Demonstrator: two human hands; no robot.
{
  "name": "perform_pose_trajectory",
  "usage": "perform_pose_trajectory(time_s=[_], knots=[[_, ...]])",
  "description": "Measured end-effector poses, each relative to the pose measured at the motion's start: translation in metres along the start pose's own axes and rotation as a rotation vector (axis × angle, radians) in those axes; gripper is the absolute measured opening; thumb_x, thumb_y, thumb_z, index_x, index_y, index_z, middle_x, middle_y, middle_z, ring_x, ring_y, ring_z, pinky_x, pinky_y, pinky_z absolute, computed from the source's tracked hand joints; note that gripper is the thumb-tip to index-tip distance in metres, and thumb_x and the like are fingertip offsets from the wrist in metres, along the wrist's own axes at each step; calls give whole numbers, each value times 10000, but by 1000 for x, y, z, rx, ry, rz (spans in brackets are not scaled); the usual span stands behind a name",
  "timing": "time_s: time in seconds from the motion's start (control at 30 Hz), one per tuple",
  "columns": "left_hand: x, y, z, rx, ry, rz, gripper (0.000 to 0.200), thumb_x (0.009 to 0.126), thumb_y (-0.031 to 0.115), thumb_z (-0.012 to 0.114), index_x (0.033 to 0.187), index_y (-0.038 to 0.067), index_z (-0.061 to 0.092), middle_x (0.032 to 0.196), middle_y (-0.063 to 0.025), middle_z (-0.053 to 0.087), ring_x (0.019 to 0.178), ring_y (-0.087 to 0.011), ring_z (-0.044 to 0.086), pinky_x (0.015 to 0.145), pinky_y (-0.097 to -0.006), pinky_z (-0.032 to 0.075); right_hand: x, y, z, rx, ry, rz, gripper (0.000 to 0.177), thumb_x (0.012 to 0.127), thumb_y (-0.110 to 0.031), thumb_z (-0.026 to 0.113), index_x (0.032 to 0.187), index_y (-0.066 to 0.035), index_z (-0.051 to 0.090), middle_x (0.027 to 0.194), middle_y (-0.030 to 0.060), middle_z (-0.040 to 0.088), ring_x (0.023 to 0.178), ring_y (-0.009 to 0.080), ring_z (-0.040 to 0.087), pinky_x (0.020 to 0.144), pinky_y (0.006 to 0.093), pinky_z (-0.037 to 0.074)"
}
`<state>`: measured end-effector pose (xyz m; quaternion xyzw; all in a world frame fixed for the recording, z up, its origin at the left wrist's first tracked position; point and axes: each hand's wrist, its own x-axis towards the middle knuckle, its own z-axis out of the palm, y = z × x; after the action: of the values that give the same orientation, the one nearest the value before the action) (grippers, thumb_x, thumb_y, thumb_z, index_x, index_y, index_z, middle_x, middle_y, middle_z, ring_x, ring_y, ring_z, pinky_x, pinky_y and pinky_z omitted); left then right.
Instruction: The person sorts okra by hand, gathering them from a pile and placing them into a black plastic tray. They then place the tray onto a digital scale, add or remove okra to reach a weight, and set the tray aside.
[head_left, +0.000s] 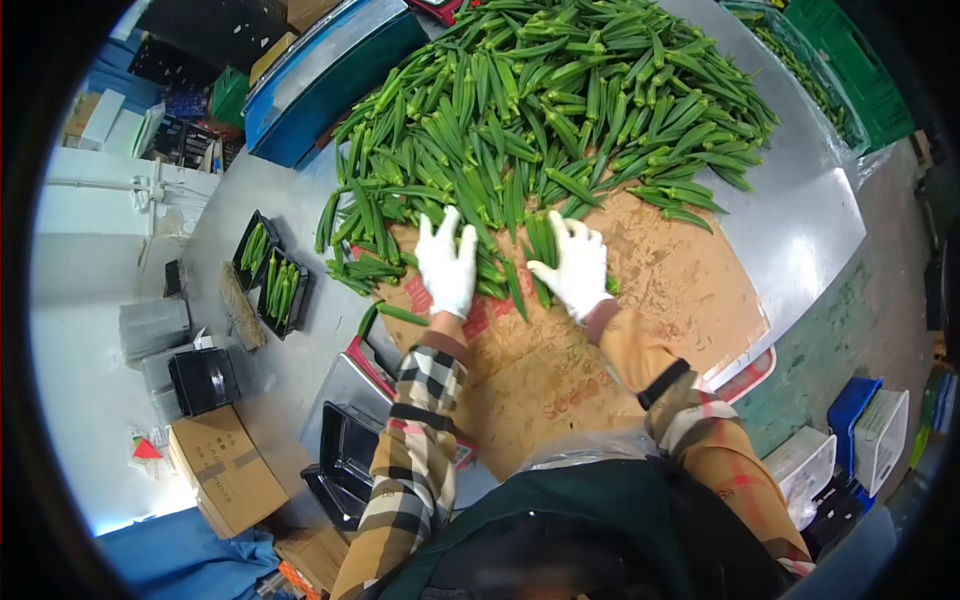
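Okra pods [600, 95] lie heaped over the far part of the cardboard sheet [690, 300] and spill past its far edge onto the metal table [815, 225]. In the thick of the heap their long axes cross every which way. Near your hands many run lengthwise, from the far side of the sheet toward you; one slim pod [515, 291] between your hands has its pointed tip facing you. By the sheet's right edge, a few loose pods lie more crosswise, slanting down to the right.

Your white-gloved left hand [447, 265] is over the sheet's left half, fingers spread wide and pointing away from you, with pods on both sides. Your gloved right hand [578, 264] is nearer the middle of the sheet, thumb and forefinger wide apart, a few lengthwise pods [541, 240] between them. Your palms hide what lies beneath, so you can't fairly tell how firmly either glove presses.

Left of the sheet stand two black trays [303, 300] of okra, the pods in them running lengthwise with a slight slant. Beyond the sheet's far right corner is a green crate [850, 65].
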<state>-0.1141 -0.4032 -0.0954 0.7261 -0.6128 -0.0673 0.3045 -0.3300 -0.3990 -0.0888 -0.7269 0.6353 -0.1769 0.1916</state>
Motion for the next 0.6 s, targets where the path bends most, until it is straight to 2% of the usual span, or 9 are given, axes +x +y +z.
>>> perform_pose_trajectory(time_s=[0.07,0.13,0.2,0.33,0.37,0.4,0.47,0.53,0.6], knots=[[-30,34,-5,-41,-5,-37,415,902,237,670,1285,81,633,1416,-227,535,1297,-451,466,1096,-479,362,-4,-13,14,41,-28,-80,839,780,-305,789,1501,-145,392,1243,167,527,1082,351,520,929,460,439],[-52,57,-14,-210,-293,-54,406,881,173,671,1273,71,641,1411,-237,530,1190,-431,528,1045,-460,412,-18,-15,25,50,-54,-204,645,774,-164,711,1392,-176,523,1156,142,565,1077,344,542,874,447,473],[-106,68,6,-86,-71,72,389,876,124,658,1260,59,648,1396,-246,532,1100,-412,563,992,-441,450,-42,-4,28,56,-91,-196,564,780,-142,680,1333,-182,576,1134,137,582,1060,347,555,865,450,487],[-155,96,-21,-400,-377,-127,393,944,230,661,1319,115,639,1389,-220,564,1258,-345,532,1088,-402,401,-104,49,-22,369,-200,-152,614,771,-129,736,1362,-195,583,1201,163,582,1119,376,542,989,444,460],[-159,100,-30,-680,-461,-296,378,984,244,637,1321,74,630,1318,-170,632,1257,-262,563,1085,-360,415,-116,67,-29,367,-196,-122,648,769,-129,744,1388,-198,567,1246,177,571,1155,379,531,1014,442,445],[-163,101,-35,-983,-449,-524,375,1028,251,577,1324,24,614,1315,-113,643,1258,-203,564,1086,-342,416,-126,81,-34,365,-189,-92,681,767,-129,751,1414,-202,550,1290,191,561,1192,381,520,1040,440,430],[-155,105,-63,-1019,-424,-614,396,1050,268,535,1327,-7,600,1332,-84,633,1253,-180,558,1103,-338,401,-137,78,-69,-83,-127,-53,671,778,-189,769,1414,-203,556,1402,225,499,1245,397,489,1059,500,387],[-162,93,-74,-1117,-337,-575,423,1070,278,474,1367,-11,563,1408,-107,574,1317,-193,511,1157,-355,345,-141,64,-91,-138,43,-137,644,787,-212,768,1400,-191,571,1446,220,468,1265,407,475,1072,508,366],[-169,95,-78,-1279,-293,-541,448,1079,272,446,1408,-24,515,1459,-128,522,1369,-203,458,1181,-358,310,-147,39,-106,128,-12,-222,589,817,-209,753,1381,-164,587,1464,198,469,1287,389,468,1082,495,362]])
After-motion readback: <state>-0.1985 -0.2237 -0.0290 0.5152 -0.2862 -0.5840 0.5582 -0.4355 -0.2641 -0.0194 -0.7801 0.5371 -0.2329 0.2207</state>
